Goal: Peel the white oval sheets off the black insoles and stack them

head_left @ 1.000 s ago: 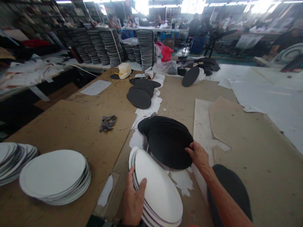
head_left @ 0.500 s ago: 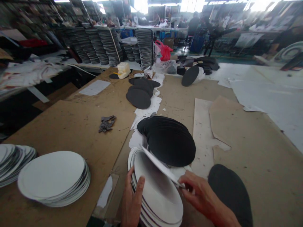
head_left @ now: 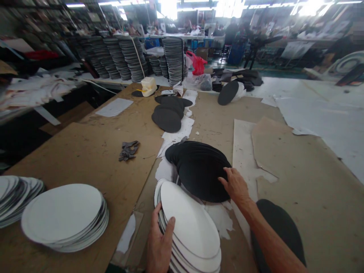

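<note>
My left hand [head_left: 161, 242] grips the left edge of a stack of white oval pieces [head_left: 192, 223] at the bottom centre, thumb on top. My right hand [head_left: 234, 184] reaches over the fanned pile of black ovals [head_left: 200, 172] just beyond; its fingers are apart and touch the right edge of the top black piece. The top white oval lies flat on its stack. Beneath my right forearm are dark ovals [head_left: 277, 227] on the brown board.
Another white oval stack [head_left: 64, 216] stands at left, with more [head_left: 18, 199] beside it. A grey cloth scrap [head_left: 129, 150], more dark ovals [head_left: 167, 118] and a cream container [head_left: 148, 86] lie farther off. Tall stacks [head_left: 173, 60] and a red bag [head_left: 196, 63] line the back.
My right hand has let go of the raised white oval, which now lies flat on the stack, and moved up to the black pile. My left hand stays at the stack's edge.
</note>
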{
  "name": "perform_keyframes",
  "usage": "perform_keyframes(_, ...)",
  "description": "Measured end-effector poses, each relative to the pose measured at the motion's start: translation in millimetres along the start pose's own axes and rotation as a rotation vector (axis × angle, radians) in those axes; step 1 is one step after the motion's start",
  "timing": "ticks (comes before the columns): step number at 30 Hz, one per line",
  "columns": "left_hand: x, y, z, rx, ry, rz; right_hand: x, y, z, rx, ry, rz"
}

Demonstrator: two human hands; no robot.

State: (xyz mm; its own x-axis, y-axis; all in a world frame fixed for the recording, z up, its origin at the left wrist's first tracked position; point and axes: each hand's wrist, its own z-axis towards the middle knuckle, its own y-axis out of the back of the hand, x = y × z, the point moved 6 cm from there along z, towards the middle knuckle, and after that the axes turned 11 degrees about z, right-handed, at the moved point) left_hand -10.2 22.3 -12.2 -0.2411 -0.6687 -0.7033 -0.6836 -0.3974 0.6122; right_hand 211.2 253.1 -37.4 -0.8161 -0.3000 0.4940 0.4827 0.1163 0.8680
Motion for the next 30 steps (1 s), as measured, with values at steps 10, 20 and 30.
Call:
perform_keyframes(10, 2.4, -2.0, 2.1, 0.013, 0.001, 0.013, -4.8, 0.3, -0.2, 0.073, -0.082, 0.072)
perform_keyframes(20, -7.8, 1.8, -0.5, 0.030, 0.016, 0.022, 95.2, 20.9, -113.8, 0.553, 0.257, 0.466)
perform_keyframes(30, 1.9, 0.5, 0.6, 0.005, 0.016, 0.088, 14.8, 1.0, -20.6, 0.005, 0.037, 0.090)
